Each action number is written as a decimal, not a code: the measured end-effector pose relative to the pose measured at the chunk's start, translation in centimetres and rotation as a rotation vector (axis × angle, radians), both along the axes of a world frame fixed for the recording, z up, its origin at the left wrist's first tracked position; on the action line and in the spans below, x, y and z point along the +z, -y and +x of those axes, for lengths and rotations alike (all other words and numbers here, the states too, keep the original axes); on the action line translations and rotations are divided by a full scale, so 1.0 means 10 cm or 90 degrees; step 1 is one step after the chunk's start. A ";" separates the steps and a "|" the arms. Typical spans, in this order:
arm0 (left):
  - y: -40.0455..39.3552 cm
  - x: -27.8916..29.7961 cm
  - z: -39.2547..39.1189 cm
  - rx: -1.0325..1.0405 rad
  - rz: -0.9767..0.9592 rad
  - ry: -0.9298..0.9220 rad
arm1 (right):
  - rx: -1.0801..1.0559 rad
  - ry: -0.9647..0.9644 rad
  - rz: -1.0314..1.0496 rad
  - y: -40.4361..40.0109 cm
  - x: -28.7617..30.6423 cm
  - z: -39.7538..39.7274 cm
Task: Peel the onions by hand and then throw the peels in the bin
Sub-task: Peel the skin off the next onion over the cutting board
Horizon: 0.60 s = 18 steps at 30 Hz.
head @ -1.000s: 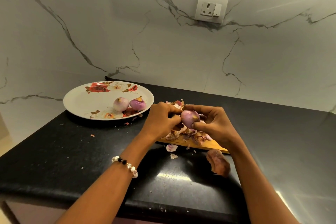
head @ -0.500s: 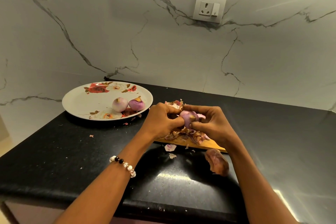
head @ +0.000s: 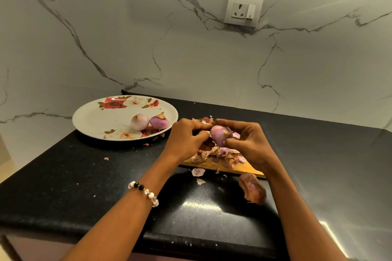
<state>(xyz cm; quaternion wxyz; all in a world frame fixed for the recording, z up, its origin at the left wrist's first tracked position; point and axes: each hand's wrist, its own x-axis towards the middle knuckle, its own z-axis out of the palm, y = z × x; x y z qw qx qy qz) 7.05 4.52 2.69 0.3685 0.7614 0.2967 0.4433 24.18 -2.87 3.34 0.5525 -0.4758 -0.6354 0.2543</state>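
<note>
A small purple onion (head: 219,135) is held above a wooden cutting board (head: 244,169). My right hand (head: 248,142) grips it from the right, thumb under it. My left hand (head: 186,137) has its curled fingers at the onion's left side, pinching at its skin. A heap of onion peels (head: 220,154) lies on the board beneath my hands. Two peeled onions (head: 140,122) (head: 159,122) rest on a white floral plate (head: 101,118) at the left. No bin is in view.
A brown unpeeled onion (head: 252,189) lies on the black counter (head: 63,176) in front of the board, beside my right forearm. Loose peel bits (head: 198,171) lie near the board. The marble wall with a socket (head: 244,9) stands behind. The counter's front edge is near.
Both hands stay at the onion; the fingers have shifted a little over its skin, and the onion has turned slightly. Nothing else has moved.
</note>
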 end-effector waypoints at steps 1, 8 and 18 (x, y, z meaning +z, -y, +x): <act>0.00 0.01 0.01 -0.002 -0.021 0.013 | -0.004 0.000 0.003 0.00 0.00 0.00; 0.01 0.01 0.01 -0.041 -0.066 0.038 | -0.024 -0.007 0.018 -0.02 -0.01 0.00; 0.01 0.00 0.02 0.045 -0.058 0.067 | -0.040 -0.002 0.036 -0.04 -0.02 -0.06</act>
